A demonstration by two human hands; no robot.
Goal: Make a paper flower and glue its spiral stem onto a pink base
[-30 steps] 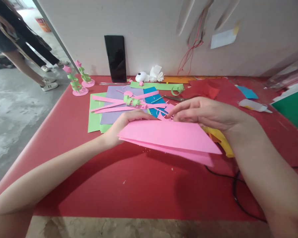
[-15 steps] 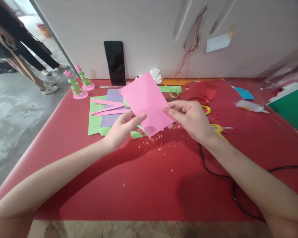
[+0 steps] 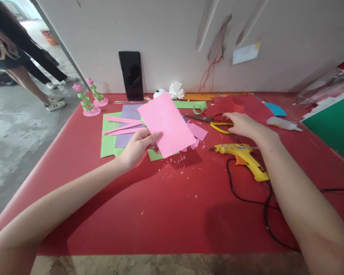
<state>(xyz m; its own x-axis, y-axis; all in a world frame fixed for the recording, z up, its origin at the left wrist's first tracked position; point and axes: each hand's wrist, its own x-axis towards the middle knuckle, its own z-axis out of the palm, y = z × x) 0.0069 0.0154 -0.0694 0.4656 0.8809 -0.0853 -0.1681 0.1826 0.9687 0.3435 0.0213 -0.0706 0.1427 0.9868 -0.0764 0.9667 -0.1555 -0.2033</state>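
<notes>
My left hand pinches the lower left edge of a pink sheet of paper, thumb on top, holding it raised and tilted above the table. My right hand reaches to the far side, its thumb and fingers closed around the yellow-and-red handles of scissors. The dark blades point left and still lie low on the table; the fingers partly cover the handles. Smaller pink paper pieces lie behind the held sheet. Pink strips rest on purple and green sheets beside my left hand.
A yellow glue gun with a black cord lies under my right forearm. A phone leans on the wall. Two paper flowers stand at the back left. A glue bottle lies right. People's legs show beyond the table.
My right hand has let go of the pink sheet and moved right and away to the scissors. My left hand still holds the sheet. The glue gun is now uncovered.
</notes>
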